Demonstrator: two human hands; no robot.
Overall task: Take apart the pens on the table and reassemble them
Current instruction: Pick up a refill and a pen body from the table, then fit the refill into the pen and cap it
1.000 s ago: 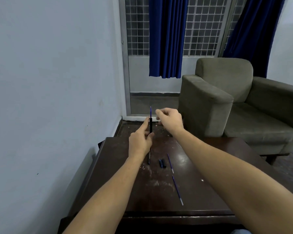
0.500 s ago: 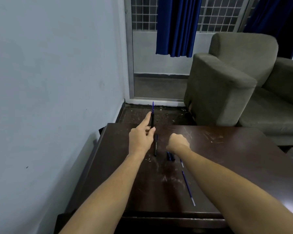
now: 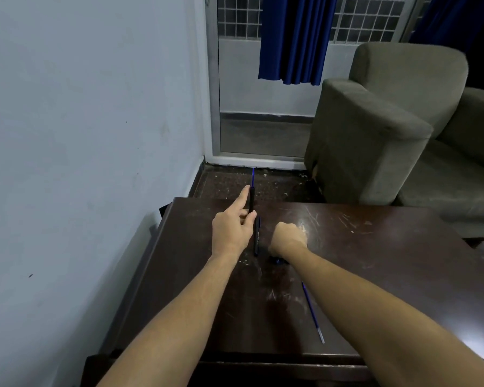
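A: What lies nearest on the table [image 3: 375, 247]?

B: A blue refill [image 3: 313, 312], loose on the dark top, running away from the near edge and partly passing under the right forearm.

A: And past that?

B: Small dark pen parts [image 3: 277, 260] just beside the right wrist. Then the right hand [image 3: 288, 238], curled into a fist low over the table; its fingers are turned away, so I cannot tell whether they grip anything.

A: The left hand [image 3: 233, 229]?

B: Left of the right one, a bit apart. Thumb and curled fingers pinch a black barrel [image 3: 251, 201], held upright, with the forefinger stretched along its side. A blue refill tip [image 3: 253, 177] sticks out of the top.

A: Anything else by that hand?

B: A black pen [image 3: 256, 236] lies on the table between the two hands, close against the left thumb.

A: Farther off?

B: Speckled floor, a grey armchair [image 3: 380, 129] to the right, blue curtains [image 3: 292, 37] over a gridded window.
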